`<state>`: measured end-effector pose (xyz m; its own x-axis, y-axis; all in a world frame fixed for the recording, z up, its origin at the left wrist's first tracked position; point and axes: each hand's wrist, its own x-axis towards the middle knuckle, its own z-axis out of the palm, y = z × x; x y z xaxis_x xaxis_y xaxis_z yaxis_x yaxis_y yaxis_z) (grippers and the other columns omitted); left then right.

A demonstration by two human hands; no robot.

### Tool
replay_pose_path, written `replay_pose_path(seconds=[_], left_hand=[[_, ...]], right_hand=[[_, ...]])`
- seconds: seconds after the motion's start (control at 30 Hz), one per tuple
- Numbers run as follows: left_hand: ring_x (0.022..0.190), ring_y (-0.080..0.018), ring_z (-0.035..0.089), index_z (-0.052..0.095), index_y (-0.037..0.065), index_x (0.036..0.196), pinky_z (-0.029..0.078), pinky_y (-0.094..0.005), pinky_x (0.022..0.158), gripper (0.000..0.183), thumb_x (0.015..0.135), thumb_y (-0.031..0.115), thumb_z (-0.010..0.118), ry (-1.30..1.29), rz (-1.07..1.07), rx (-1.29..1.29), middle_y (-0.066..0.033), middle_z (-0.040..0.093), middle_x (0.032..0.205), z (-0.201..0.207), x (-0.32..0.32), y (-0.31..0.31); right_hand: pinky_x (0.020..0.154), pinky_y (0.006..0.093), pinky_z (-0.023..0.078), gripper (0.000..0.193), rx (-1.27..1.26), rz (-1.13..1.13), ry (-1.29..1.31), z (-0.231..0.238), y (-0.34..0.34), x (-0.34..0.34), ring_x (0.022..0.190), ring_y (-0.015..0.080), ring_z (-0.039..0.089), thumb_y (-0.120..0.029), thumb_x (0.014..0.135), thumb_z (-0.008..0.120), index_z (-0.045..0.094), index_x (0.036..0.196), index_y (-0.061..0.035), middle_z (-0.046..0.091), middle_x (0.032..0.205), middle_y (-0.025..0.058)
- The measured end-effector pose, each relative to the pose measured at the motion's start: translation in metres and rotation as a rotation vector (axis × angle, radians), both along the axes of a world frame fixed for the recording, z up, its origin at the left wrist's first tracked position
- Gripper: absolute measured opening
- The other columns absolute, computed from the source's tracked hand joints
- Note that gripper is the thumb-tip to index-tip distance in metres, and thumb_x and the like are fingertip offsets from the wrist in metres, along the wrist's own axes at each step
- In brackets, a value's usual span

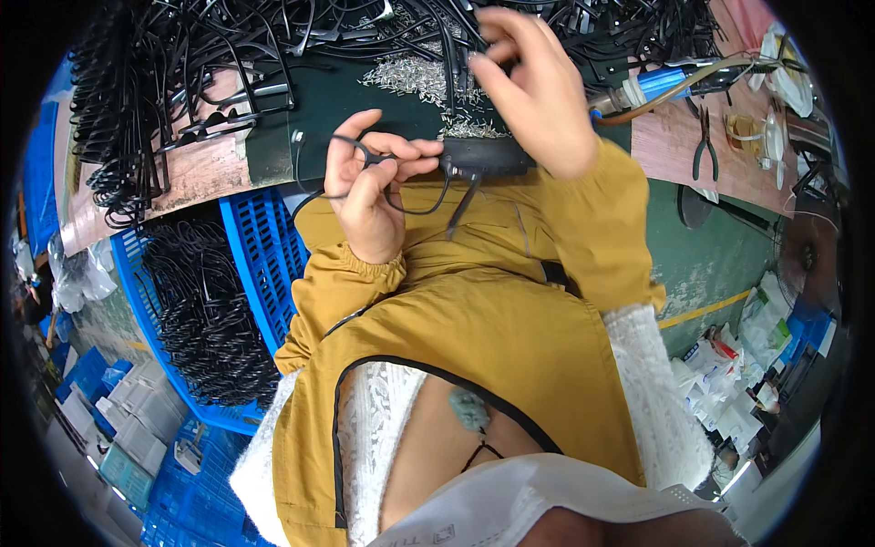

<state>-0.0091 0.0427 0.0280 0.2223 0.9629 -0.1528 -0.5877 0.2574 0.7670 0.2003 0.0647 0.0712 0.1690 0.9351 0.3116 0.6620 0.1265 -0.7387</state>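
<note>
My left hand (369,187) pinches a thin black eyeglass frame (421,211) between thumb and fingers, near the table's front edge. A dark temple arm (464,208) hangs down beside the rim, below a black round dish (488,157) holding small silver pins. Above and right of the dish, my right hand (538,87) has its thumb and fingers curved apart, slightly blurred. Its fingertips are close to several long black temple arms (449,68). I see nothing held in it. Loose silver pins (419,77) are heaped on the dark mat.
More black eyewear parts (191,55) are piled along the table's back and left. On the right lie a blue-bodied tool (661,84) with a brown hose and black-handled pliers (705,150). A blue basket (260,246) of black frames stands below on the left.
</note>
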Motion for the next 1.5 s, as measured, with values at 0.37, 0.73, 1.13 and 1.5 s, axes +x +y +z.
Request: replay_pose_path(seconds=[0.37, 0.73, 1.13, 1.5], left_hand=[[0.068, -0.0275, 0.073, 0.059, -0.010, 0.120, 0.058, -0.0286, 0.059, 0.048, 0.109, 0.031, 0.036, 0.186, -0.144, -0.153, -0.0150, 0.067, 0.074, 0.017, -0.005, 0.013], [0.060, -0.0176, 0.070, 0.060, -0.003, 0.135, 0.056, -0.0231, 0.052, 0.040, 0.101, 0.015, 0.049, 0.019, -0.930, -0.604, -0.0130, 0.070, 0.074, 0.013, 0.016, -0.009], [0.054, -0.0198, 0.067, 0.058, -0.005, 0.135, 0.047, -0.0239, 0.046, 0.040, 0.101, 0.012, 0.047, 0.061, -0.874, -0.562, -0.0088, 0.064, 0.070, 0.015, 0.023, -0.011], [0.056, -0.0204, 0.064, 0.061, -0.004, 0.132, 0.045, -0.0256, 0.049, 0.039, 0.102, 0.018, 0.047, 0.068, -0.843, -0.537, -0.0051, 0.055, 0.065, 0.032, 0.013, 0.001]], right_hand=[[0.065, 0.0272, 0.054, 0.031, 0.353, -0.047, -0.051, 0.020, -0.018, -0.007, 0.073, 0.0166, 0.064, 0.007, 0.086, 0.072, 0.067, 0.116, 0.0018, 0.066, 0.098, 0.0091], [0.080, 0.0281, 0.059, 0.011, -0.034, 0.027, 0.542, -0.045, -0.085, 0.001, 0.094, 0.0173, 0.066, 0.007, 0.098, 0.061, 0.058, 0.109, 0.0069, 0.061, 0.107, 0.0143], [0.067, 0.0238, 0.057, 0.006, -0.018, 0.105, 0.493, -0.038, -0.076, 0.005, 0.076, 0.0132, 0.067, 0.005, 0.095, 0.065, 0.064, 0.100, 0.0080, 0.066, 0.101, 0.0113], [0.067, 0.0304, 0.056, 0.009, 0.139, 0.102, 0.202, -0.030, -0.082, 0.010, 0.084, 0.0210, 0.068, -0.001, 0.094, 0.068, 0.069, 0.103, 0.0006, 0.069, 0.097, 0.0117]])
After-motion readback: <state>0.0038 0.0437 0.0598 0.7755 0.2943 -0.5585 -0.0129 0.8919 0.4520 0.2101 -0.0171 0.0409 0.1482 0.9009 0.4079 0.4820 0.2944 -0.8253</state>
